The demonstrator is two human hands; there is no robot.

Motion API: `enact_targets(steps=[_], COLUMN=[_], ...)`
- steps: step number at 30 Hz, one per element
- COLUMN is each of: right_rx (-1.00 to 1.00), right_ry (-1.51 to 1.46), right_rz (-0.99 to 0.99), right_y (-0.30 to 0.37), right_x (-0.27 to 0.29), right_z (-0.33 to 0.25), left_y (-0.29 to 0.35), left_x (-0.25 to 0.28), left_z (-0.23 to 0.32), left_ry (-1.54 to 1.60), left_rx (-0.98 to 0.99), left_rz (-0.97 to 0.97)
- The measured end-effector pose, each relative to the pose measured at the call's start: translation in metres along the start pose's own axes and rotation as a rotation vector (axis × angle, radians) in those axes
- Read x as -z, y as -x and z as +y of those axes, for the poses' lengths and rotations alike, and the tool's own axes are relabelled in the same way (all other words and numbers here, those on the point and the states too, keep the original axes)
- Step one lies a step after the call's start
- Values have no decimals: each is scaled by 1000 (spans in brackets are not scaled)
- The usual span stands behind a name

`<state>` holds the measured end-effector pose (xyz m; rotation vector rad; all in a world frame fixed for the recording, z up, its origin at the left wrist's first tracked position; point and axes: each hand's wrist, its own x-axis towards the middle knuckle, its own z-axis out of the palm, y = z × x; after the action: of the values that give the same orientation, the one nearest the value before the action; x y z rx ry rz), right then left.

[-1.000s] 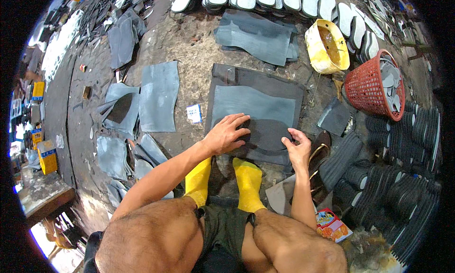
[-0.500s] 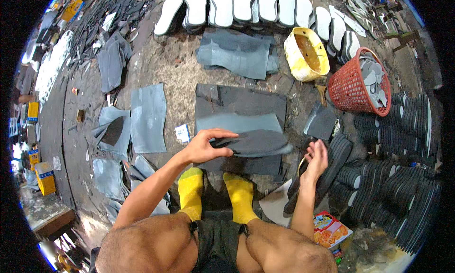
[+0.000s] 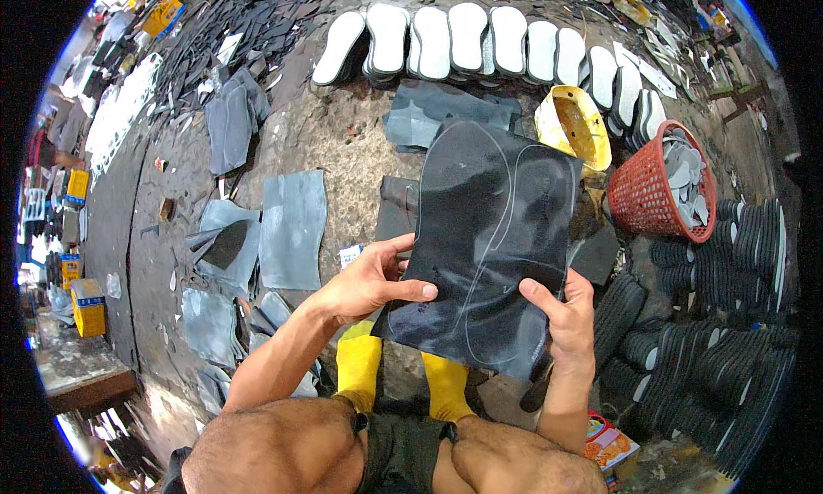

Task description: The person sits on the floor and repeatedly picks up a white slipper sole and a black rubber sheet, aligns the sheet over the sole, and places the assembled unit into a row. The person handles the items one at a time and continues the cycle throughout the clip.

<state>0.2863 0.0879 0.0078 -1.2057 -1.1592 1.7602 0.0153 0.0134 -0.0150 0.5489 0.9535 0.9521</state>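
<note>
Above stained concrete floor (image 3: 343, 142), both hands hold dark rubber sheet (image 3: 489, 237); workshop probably.

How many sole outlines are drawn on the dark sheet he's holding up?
2: on the dark rubber sheet, one sole outline on its left half, another on its right half; more may be hidden.

The black rubber sheet (image 3: 489, 245) hides the fingers of the left hand (image 3: 369, 281) and right hand (image 3: 561, 310) behind it, showing only thumbs. Beyond the fingertips, it covers part of the yellow tub (image 3: 573, 127) and the floor.
</note>
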Motion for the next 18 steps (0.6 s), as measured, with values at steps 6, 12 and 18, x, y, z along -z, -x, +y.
enact_targets(steps=[6, 12, 18], right_rx=[-74, -83, 24], right_ry=[-178, -240, -64], right_rz=[-21, -43, -50], right_y=[-4, -5, 1], right_x=[-3, -6, 0], right_z=[2, 13, 21], left_y=[10, 13, 10], left_x=[-9, -9, -12], left_z=[2, -1, 6], left_ry=[505, 611, 423], left_rx=[62, 36, 51], left_rz=[-115, -156, -87])
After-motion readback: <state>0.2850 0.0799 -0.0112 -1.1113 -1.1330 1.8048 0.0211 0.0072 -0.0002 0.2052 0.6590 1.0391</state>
